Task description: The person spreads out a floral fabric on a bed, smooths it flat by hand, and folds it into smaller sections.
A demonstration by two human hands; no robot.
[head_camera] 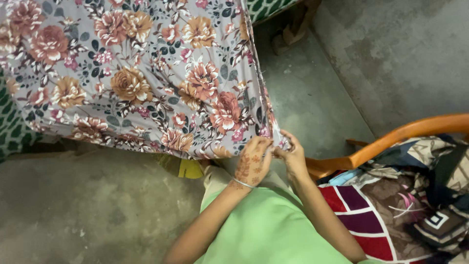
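Green lap cloth (266, 230) nearest; above it my left hand (252, 161) and right hand (292, 155) both pinch the floral sheet (146, 73) corner — soft, light, best held at its hem.

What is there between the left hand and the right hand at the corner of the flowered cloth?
In the head view, only the flowered cloth lies between them: left hand and right hand both pinch its corner edge.

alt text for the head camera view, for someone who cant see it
Seen from above, a person's left hand and right hand pinch the corner of a floral cloth stretched out over a grey concrete floor. An orange wooden chair arm and a patterned quilt lie to the right.
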